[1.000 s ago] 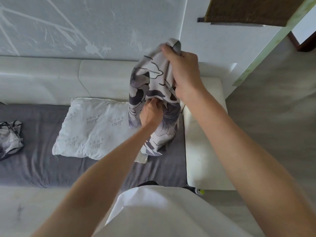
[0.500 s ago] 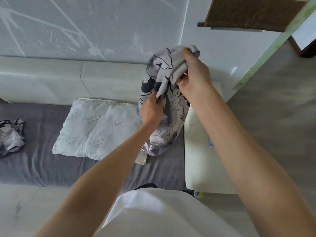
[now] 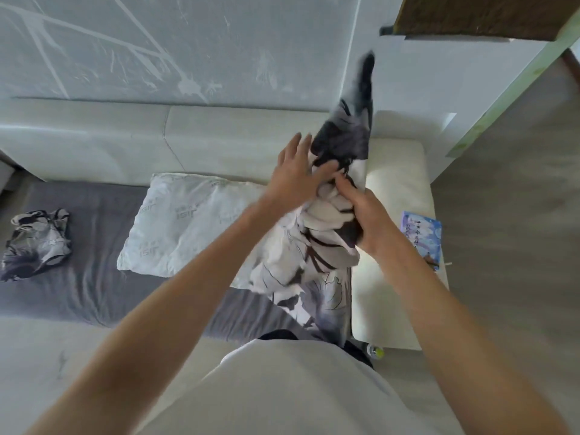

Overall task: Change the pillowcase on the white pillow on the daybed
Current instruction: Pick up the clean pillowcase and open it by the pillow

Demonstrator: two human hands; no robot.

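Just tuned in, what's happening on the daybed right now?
A person is working a floral pillowcase in both hands above the daybed. The right hand grips the bunched cloth; the left hand is open, fingers spread against it. The white pillow lies bare on the grey mattress, not yet covered. Another crumpled patterned cloth sits off to the left.

Seen from above, a right hand (image 3: pixel 364 221) grips a bunched grey-and-white floral fabric pillowcase (image 3: pixel 317 246), while the left hand (image 3: pixel 298 180), fingers spread, rests against it. A bare white printed pillow (image 3: pixel 188 227) lies on the grey daybed mattress (image 3: pixel 91 290) beside them.
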